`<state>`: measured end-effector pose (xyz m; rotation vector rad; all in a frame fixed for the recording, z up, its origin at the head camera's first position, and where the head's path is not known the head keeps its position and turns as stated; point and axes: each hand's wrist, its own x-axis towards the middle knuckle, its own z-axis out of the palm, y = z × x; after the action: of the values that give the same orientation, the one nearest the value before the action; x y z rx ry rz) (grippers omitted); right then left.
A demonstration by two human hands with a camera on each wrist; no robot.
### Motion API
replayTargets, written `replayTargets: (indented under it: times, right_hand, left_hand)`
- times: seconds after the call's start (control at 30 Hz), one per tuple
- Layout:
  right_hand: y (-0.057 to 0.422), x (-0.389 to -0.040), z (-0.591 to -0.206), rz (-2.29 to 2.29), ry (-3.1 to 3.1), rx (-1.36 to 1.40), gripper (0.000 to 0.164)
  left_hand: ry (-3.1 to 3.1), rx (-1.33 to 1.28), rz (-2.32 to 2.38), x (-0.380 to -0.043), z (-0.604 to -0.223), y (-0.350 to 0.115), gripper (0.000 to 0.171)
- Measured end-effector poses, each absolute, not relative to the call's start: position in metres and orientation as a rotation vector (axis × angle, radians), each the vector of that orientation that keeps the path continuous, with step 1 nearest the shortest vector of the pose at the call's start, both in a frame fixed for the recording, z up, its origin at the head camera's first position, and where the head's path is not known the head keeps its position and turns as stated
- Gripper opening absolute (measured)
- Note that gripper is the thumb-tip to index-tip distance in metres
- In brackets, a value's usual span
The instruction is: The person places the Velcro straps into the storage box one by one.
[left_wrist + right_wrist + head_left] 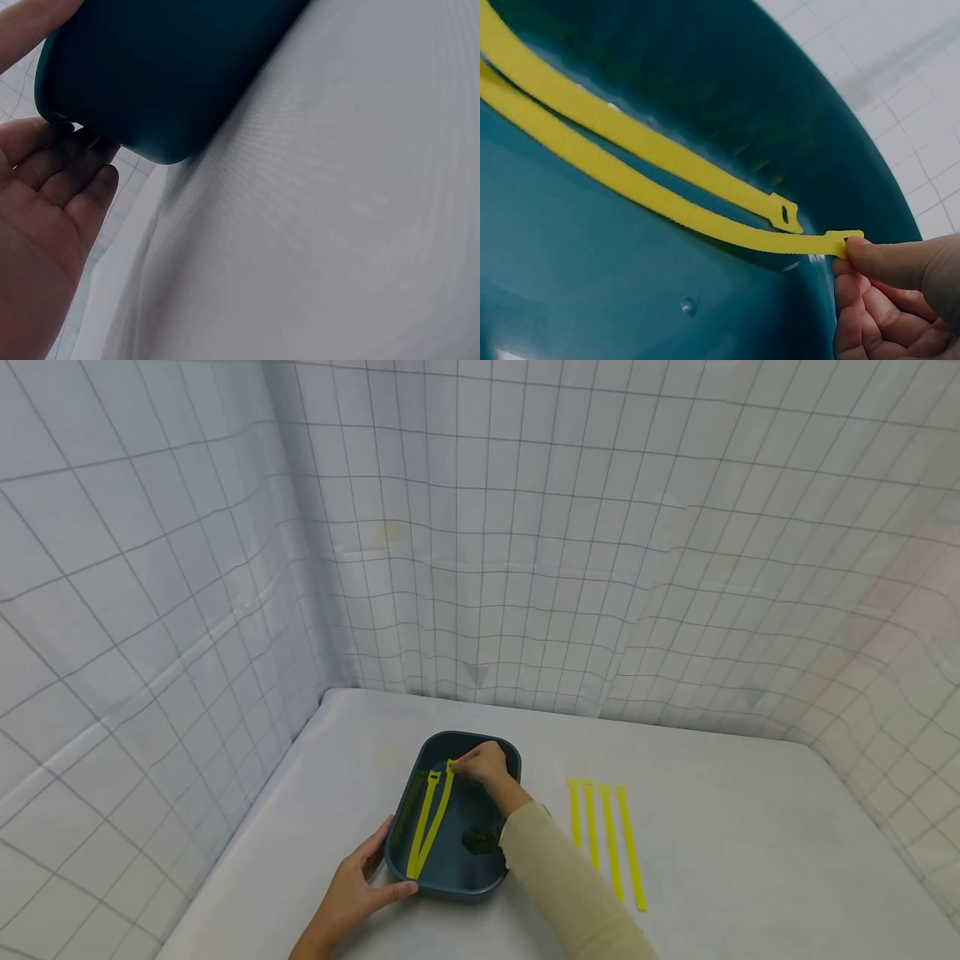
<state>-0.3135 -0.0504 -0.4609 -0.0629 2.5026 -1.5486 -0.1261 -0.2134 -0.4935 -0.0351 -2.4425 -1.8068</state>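
Straps (423,825) in a blue-green tub (467,806)

Some parts are hard to see. A cream sleeve (562,877) gets in the way, and three of the straps outside the tub run down to it, so I can't see their near ends. The near ends of the straps inside the tub crowd together at the front left corner, and the right wrist view cuts them off at its edge. The left wrist view shows just the outside of the tub, with part of it cut off at the top. A dark blotch (480,841) in the tub by the end of the sleeve is too blurry to name.

Now count. There is one tub, and it is on the white tabletop (720,827). There are six yellow straps: two in the tub and four in a row (611,839) to the right of it, lying apart from each other.

There are two hands. The left hand (358,881) is spread partway, with its thumb on the near rim and its fingers bent against the left side, so it holds the tub at the corner. The right hand (484,764) is inside the tub near the far end, almost closed. Its thumb and finger pinch the wide end of one strap, and its other fingers are curled in. The second strap lies just beside that one, out of the hand's grip
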Motion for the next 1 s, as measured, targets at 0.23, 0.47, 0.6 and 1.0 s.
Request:
replayTargets:
  times: [0.23, 0.47, 0.6, 1.0]
  right_hand:
    - [-0.048, -0.312, -0.465, -1.502, 2.523, -0.032, 0.009]
    - [-0.047, -0.312, -0.472, -1.479, 2.519, -0.039, 0.008]
    - [-0.047, -0.313, -0.472, -1.476, 2.522, -0.038, 0.009]
    - [-0.047, -0.311, -0.47, -1.473, 2.532, -0.063, 0.009]
  left_hand:
    - [-2.431, -0.051, -1.806, -0.126, -0.493, -0.213, 0.088]
    - [-2.44, -0.034, -1.795, -0.126, -0.495, -0.213, 0.088]
    - [-2.439, -0.014, -1.805, -0.128, -0.497, -0.213, 0.09]
    - [-2.457, 0.021, -1.779, -0.128, -0.497, -0.212, 0.09]
